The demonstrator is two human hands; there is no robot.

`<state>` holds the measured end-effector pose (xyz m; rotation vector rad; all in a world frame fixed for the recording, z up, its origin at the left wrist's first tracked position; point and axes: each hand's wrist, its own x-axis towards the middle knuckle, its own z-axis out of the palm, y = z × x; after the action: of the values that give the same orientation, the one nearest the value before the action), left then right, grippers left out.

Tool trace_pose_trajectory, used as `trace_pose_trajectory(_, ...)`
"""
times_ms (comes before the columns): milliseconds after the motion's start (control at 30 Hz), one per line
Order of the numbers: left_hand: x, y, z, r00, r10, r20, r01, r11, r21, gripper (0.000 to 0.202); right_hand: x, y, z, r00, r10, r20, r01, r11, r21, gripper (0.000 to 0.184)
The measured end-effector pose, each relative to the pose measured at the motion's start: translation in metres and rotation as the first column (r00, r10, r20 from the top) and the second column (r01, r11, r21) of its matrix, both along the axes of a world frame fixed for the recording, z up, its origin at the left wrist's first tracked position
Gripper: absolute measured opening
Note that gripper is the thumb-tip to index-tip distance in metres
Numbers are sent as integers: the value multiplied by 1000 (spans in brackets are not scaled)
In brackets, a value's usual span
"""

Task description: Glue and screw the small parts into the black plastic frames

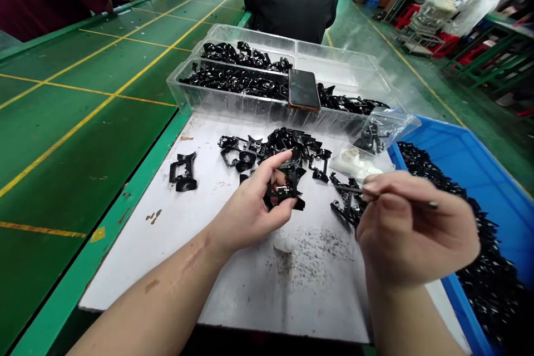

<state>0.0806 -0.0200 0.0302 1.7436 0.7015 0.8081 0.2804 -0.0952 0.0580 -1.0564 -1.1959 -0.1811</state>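
My left hand (246, 206) is closed around a black plastic frame part (297, 178), held above the white board between thumb and fingers. Pinched in my right hand (417, 228) is a thin dark rod-like tool (428, 203), its tip towards the left hand but apart from the part. I cannot make out its exact kind. Beyond my left hand lies a pile of black plastic parts (292, 139). More black parts (346, 200) lie just left of my right hand. A single black frame (182, 172) rests alone on the left.
A clear plastic tray (233, 101) with black parts stands behind the pile, a phone (303, 89) on its edge. At right is a blue bin (454, 139) full of black pieces. A small white lump (284, 243) and dark crumbs lie on the board (250, 295). A person (292, 0) sits ahead.
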Motion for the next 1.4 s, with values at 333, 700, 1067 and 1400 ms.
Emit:
trace_pose_trajectory(333,0,-3,-1,992,4,-126,10,994,105,73,73,28,-21,871,-487,59,485,836,-256,24)
trace_pose_trajectory(700,0,0,-7,986,-9,-168,31,991,129,71,86,40,-29,838,-440,324,544,731,-413,28)
trace_pose_trajectory(1067,2,-1,-6,986,-91,-143,118,973,199,72,-11,4,4,931,232,-281,-363,535,-763,27)
trace_pose_trajectory(1400,3,-2,-4,984,-120,-135,153,951,269,70,-4,6,-4,785,272,-557,-619,374,-690,22)
